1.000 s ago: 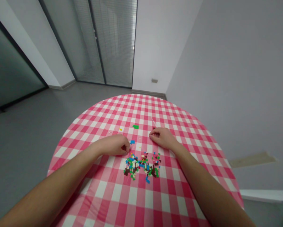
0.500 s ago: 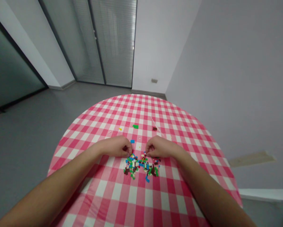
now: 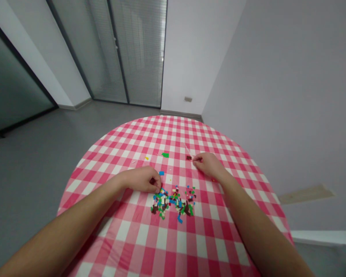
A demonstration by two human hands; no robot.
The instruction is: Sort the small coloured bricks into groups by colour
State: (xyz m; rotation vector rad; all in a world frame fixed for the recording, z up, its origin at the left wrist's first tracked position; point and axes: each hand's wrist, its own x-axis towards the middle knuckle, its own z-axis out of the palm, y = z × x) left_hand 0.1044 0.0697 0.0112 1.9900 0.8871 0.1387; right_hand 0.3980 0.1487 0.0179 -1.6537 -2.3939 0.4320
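Note:
A scattered pile of small plastic bricks [image 3: 173, 204] in green, blue, white and dark brown lies on the red-and-white gingham tablecloth [image 3: 161, 238]. My left hand [image 3: 144, 180] rests at the pile's upper left edge with its fingers curled, and nothing held is visible. My right hand [image 3: 208, 164] lies farther up the cloth, fingers drawn together, right next to a dark brown brick [image 3: 188, 157]. Beyond the pile sit a blue brick [image 3: 161, 173], a green brick [image 3: 165, 155] and a small yellow brick [image 3: 146, 158], all apart from the pile.
The cloth covers a round table whose edge [image 3: 173, 116] curves around the far side. Grey floor [image 3: 45, 154] surrounds it. Glass doors with blinds [image 3: 132, 50] stand at the back, and a pale wall [image 3: 276, 77] rises on the right.
My right hand has moved up and right, away from the pile, to beside the dark brown brick. My left hand stays at the pile's edge. The pile looks unchanged.

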